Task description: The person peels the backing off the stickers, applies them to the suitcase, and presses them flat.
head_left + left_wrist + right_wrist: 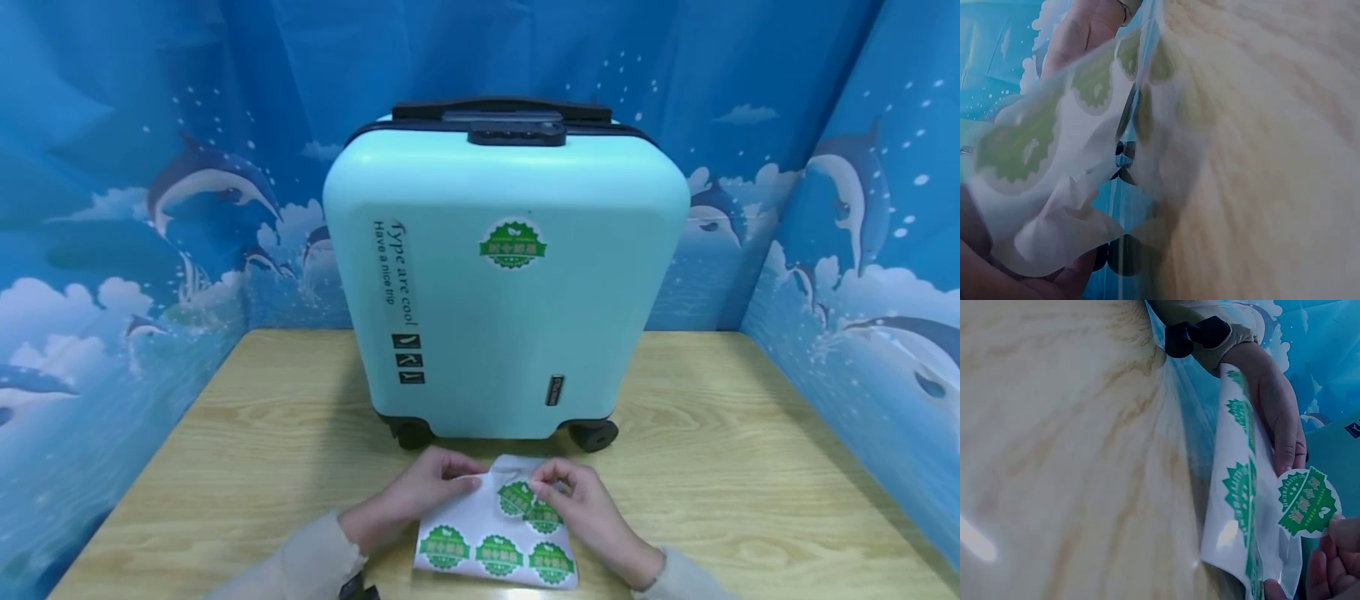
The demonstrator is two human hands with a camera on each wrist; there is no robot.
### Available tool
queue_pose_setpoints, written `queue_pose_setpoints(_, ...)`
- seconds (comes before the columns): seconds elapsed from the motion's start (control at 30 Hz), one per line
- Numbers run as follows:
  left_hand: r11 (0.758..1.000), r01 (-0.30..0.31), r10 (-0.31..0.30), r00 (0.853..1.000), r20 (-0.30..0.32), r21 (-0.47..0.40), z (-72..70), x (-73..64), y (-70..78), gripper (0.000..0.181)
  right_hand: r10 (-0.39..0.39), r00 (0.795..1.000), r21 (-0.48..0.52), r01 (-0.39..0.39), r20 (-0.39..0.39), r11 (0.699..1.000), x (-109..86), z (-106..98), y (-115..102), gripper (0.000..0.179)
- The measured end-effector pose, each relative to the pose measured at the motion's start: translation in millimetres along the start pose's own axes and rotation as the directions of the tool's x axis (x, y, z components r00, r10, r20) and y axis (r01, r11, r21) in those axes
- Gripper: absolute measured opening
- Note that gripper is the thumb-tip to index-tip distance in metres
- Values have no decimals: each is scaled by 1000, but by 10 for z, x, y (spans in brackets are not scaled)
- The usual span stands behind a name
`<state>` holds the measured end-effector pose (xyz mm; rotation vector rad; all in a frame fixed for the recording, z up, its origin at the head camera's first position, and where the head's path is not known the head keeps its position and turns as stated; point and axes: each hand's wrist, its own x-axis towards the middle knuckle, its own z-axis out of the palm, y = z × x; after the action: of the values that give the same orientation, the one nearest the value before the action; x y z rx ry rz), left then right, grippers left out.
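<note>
My left hand (pixel 429 486) grips the upper left edge of a white sheet of stickers (pixel 444 521), thumb on top. The sheet carries several round green stickers with jagged edges and is held up off its flat, bent in the right wrist view. Between thumb and fingertips, my right hand (pixel 588 508) pinches one round green sticker (pixel 1308 503) by its edge. That sticker stands over the upper part of the sheet, overlapping another sticker (pixel 544 518) in the head view. The backing paper (pixel 1063 231) is creased near my left fingers.
A mint-green suitcase (pixel 480 325) with black wheels stands upright just beyond the hands on the wooden table (pixel 705 467). On its upper front sits a matching green sticker (pixel 513 244). Blue dolphin-print curtains (pixel 247 100) hang behind and on both sides.
</note>
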<state>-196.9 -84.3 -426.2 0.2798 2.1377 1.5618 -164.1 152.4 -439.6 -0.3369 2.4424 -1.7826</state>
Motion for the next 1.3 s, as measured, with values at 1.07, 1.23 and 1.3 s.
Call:
queue_pose_setpoints(1.07, 973, -216, 209, 975, 80, 85, -85, -63, 327, 34, -144, 981, -186, 168, 132, 968, 187, -237, -416, 12)
queue_pose_setpoints(1.23, 966, -244, 240, 969, 57, 88, -76, -89, 424, 26, -146, 980, -201, 171, 134, 965, 215, -254, -567, 15)
queue_pose_setpoints(1.3, 961, -262, 259, 965, 45, 88, -69, -99, 458, 23, -150, 980, -202, 174, 128, 964, 220, -259, -621, 15)
